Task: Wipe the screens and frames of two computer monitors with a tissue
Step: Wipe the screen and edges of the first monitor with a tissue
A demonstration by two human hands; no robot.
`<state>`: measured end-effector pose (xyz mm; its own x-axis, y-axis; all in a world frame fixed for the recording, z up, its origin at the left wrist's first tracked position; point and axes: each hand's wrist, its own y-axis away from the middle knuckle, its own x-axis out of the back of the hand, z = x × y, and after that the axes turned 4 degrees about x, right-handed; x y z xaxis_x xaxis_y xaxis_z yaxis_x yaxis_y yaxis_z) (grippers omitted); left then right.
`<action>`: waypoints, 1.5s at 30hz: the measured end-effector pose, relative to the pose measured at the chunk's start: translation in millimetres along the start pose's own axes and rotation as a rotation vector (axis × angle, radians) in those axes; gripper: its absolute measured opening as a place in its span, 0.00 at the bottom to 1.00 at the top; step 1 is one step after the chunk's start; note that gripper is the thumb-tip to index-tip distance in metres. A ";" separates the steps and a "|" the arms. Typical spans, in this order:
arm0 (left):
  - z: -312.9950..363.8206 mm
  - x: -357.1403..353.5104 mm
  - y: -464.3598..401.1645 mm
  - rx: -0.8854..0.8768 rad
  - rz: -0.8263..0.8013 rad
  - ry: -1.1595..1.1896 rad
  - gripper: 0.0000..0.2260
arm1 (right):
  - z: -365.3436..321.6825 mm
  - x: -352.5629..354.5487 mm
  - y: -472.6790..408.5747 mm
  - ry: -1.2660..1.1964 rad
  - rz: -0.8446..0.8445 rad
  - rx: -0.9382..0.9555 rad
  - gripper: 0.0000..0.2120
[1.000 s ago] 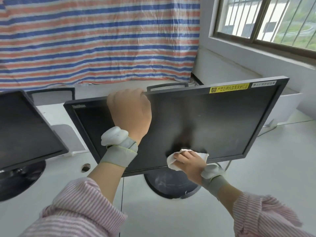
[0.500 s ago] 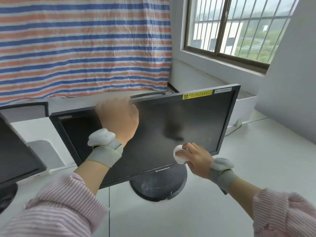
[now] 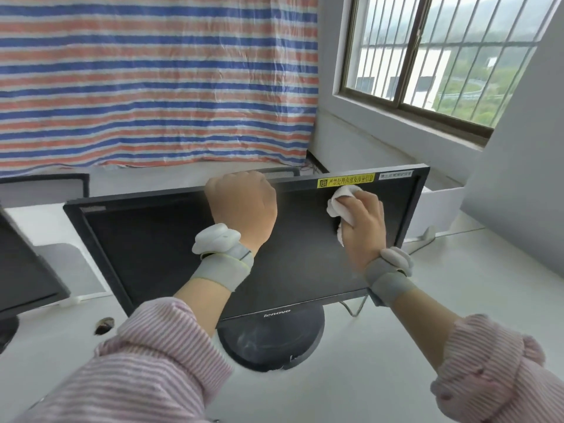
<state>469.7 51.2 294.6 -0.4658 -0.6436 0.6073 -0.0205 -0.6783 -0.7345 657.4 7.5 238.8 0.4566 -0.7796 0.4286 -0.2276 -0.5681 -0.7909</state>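
A black Lenovo monitor (image 3: pixel 158 254) stands on a round base in front of me, its screen dark. My left hand (image 3: pixel 242 203) grips the top edge of its frame near the middle. My right hand (image 3: pixel 364 222) presses a crumpled white tissue (image 3: pixel 341 198) against the upper right of the screen, just under a yellow sticker (image 3: pixel 345 181) on the top bezel. A second black monitor (image 3: pixel 21 270) is partly in view at the far left edge.
The monitors stand on a pale grey desk (image 3: pixel 335 386) with a cable hole (image 3: pixel 103 326) at the left. A white box (image 3: pixel 439 206) sits behind the monitor's right side. A striped tarp (image 3: pixel 152 80) hangs at the back; a barred window (image 3: pixel 442 56) is to the right.
My right hand has carried the tissue from the screen's lower middle up to its upper right corner. My left hand has stayed on the top edge. The camera view has shifted.
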 end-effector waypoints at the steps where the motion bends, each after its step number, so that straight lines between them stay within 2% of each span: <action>1: 1.3 -2.9 1.7 0.016 0.037 -0.015 0.11 | -2.7 -4.2 -1.2 -0.035 -0.004 0.060 0.17; 6: 4.1 -9.6 3.8 0.053 0.112 -0.048 0.14 | 0.6 -29.0 5.8 -0.055 -0.070 0.472 0.18; 8: 6.0 -11.8 4.1 0.063 0.129 -0.070 0.16 | 17.6 -41.3 23.4 -0.039 -0.156 0.621 0.18; 10: 5.4 -12.2 4.3 0.053 0.151 -0.072 0.15 | 33.8 -50.8 52.0 0.028 -0.303 0.683 0.19; 13: 2.7 -11.6 5.2 0.037 0.174 -0.063 0.15 | 53.5 -57.1 96.9 0.128 -0.592 0.666 0.18; 15: 0.9 -12.2 5.6 0.016 0.194 -0.060 0.14 | 62.8 -55.0 117.3 0.147 -0.734 0.516 0.12; 18: -0.8 -12.9 6.5 -0.005 0.216 -0.057 0.13 | 66.7 -45.9 130.3 0.112 -0.799 0.394 0.18; 21: 1.6 -10.1 5.3 0.015 0.200 -0.045 0.14 | 52.4 -24.3 103.5 0.081 -0.700 0.413 0.23; 25: 2.7 -5.5 6.1 0.026 0.126 -0.029 0.15 | 12.3 5.1 38.0 0.001 -0.318 0.500 0.19; 28: 2.3 -4.3 7.2 0.028 0.102 -0.021 0.14 | -2.4 2.9 7.7 0.001 -0.201 0.496 0.16; 31: 2.4 -4.2 6.9 0.027 0.091 -0.026 0.13 | 3.5 -14.6 12.4 0.047 -0.202 0.486 0.19; 34: -0.5 -3.1 6.1 -0.002 0.079 -0.021 0.12 | 35.3 -42.5 60.9 0.087 -0.401 0.489 0.19; 37: -3.1 -0.2 6.6 -0.025 0.043 -0.028 0.15 | 68.2 -53.9 111.1 0.063 -0.719 0.153 0.17; 39: 0.5 2.7 5.8 -0.007 0.026 -0.031 0.17 | 73.3 -48.9 123.9 0.047 -0.770 0.048 0.21; 41: 6.3 2.8 2.8 0.027 -0.006 -0.043 0.17 | 71.2 -31.3 120.0 0.075 -0.676 0.059 0.20; 45: 25.0 -3.8 -5.8 0.037 -0.057 -0.043 0.19 | 80.3 16.0 91.9 0.032 -0.349 0.057 0.12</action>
<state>493.7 48.7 304.1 -0.4260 -0.6176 0.6611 -0.0133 -0.7264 -0.6872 712.8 -36.0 137.8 0.4708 -0.5499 0.6898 -0.0142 -0.7866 -0.6174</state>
